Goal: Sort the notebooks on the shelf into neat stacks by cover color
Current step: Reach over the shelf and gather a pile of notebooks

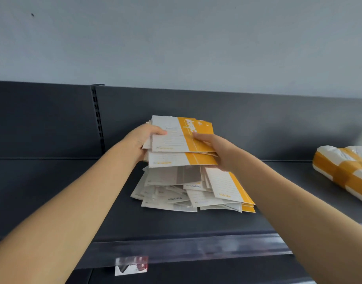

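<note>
Between the fingers (159, 132), notebooks (176, 138) show white lined covers with orange bands; below the fingers, a mostly white pile (172, 193) on the dark grey shelf (73, 191)

Left arm (73, 191) stretched from lower left to frame centre, right arm (288, 193) from lower right, left hand (142, 140) gripping notebooks (172, 140), thumb on top, right hand (217, 149) gripping their right side, thumb above

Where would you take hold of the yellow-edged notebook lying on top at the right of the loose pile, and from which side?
Take the yellow-edged notebook at its yellow long edge, coming from the right. That edge lies at the outside of the loose pile, beside bare shelf, so fingers could likely slide under it; its far end is hidden behind the held stack.
</note>
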`<state>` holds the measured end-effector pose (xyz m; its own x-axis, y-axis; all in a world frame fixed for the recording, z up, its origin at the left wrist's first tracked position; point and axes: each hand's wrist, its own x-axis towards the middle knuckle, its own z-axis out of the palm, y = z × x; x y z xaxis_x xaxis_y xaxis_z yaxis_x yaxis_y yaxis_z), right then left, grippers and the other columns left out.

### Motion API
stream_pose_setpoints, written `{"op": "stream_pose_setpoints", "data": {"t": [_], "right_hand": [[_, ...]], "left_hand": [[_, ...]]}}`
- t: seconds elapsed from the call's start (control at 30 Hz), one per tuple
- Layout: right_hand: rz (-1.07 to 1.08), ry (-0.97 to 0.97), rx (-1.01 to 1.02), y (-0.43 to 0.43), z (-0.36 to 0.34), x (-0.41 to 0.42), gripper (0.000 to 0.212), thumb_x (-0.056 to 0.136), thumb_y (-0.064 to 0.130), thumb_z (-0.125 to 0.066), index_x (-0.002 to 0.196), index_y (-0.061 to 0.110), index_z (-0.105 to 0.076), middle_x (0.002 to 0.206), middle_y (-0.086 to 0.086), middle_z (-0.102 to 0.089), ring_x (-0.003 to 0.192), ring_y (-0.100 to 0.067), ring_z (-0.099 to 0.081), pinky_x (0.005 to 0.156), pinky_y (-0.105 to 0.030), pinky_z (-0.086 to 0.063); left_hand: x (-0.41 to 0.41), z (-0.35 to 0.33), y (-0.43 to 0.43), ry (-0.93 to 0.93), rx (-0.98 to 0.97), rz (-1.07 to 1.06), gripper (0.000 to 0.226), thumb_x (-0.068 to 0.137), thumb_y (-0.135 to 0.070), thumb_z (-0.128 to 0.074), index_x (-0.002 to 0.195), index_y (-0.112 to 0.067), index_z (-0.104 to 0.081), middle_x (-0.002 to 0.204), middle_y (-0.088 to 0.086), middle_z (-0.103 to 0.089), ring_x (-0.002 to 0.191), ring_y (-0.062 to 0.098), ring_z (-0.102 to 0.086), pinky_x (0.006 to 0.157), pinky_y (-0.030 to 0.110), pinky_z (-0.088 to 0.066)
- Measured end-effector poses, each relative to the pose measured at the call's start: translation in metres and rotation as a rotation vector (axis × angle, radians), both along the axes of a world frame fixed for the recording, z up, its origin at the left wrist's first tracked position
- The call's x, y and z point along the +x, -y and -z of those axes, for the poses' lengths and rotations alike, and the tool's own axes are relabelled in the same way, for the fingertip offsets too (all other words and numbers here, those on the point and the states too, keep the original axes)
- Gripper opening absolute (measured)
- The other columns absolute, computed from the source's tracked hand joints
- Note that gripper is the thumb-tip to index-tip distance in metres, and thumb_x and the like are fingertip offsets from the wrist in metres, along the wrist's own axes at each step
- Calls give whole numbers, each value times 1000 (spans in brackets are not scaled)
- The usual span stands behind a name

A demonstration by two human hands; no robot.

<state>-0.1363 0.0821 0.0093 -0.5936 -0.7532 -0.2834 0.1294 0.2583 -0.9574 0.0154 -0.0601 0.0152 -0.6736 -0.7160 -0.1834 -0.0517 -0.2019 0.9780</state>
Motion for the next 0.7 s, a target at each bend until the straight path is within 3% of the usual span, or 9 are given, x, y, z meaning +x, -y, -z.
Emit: {"op": "stream_pose_setpoints", "data": {"t": [0.07, 0.17, 0.3, 0.43, 0.53, 0.6, 0.7], "right_hand": [[-56, 60, -57, 4, -3, 4, 46, 80, 27, -74, 122, 14, -59, 105, -7, -71, 82, -23, -70, 72, -32, -57], [-138, 22, -20, 4, 0, 14, 37, 82, 8, -70, 118, 7, -62, 105, -11, -72, 85, -24, -70, 71, -33, -57], [-235, 30, 30, 5, 8, 23, 27, 82, 14, -72, 108, 17, -64, 102, -7, -72, 89, -25, -69, 70, -37, -56], [-238, 65, -26, 30, 9, 50, 44, 81, 30, -74, 120, 21, -58, 112, -7, -69, 98, -28, -67, 75, -40, -56], [-148, -60, -42, 59, 3, 92, 44, 81, 28, -74, 118, 15, -53, 108, -6, -64, 94, -27, -64, 75, -41, -53], [-123, -142, -22, 82, 2, 126, 61, 72, 28, -81, 124, 13, -51, 115, -7, -62, 101, -31, -61, 85, -46, -52], [-194, -178, -33, 113, 4, 181, 76, 61, 19, -88, 127, 14, -49, 114, -8, -63, 99, -34, -63, 86, -54, -52]], "left_hand": [[-1, -1, -7, -7, 5, 16, 25, 83, -11, -62, 108, -9, -65, 81, 11, -74, 70, 27, -72, 58, 34, -57], [0, 7, -14, 75, -10, 61, 25, 85, -21, -67, 107, -9, -68, 86, 12, -74, 75, 28, -71, 66, 34, -56], [17, 19, -8, 127, -71, 40, 30, 84, -14, -72, 113, -8, -68, 99, 13, -75, 88, 27, -71, 70, 36, -56], [57, 18, 7, 83, -112, -86, 37, 79, 0, -74, 115, -4, -65, 103, 13, -73, 93, 30, -71, 76, 41, -58], [101, 15, 21, 66, -128, -160, 32, 79, 0, -73, 110, -4, -66, 104, 14, -73, 93, 30, -71, 78, 41, -58], [136, 13, 30, 75, -147, -202, 26, 81, -4, -72, 107, -7, -69, 102, 11, -74, 93, 28, -71, 81, 41, -57], [196, 13, 53, 89, -154, -235, 31, 82, -22, -74, 112, -13, -69, 102, 7, -75, 97, 28, -71, 93, 46, -53]]}}
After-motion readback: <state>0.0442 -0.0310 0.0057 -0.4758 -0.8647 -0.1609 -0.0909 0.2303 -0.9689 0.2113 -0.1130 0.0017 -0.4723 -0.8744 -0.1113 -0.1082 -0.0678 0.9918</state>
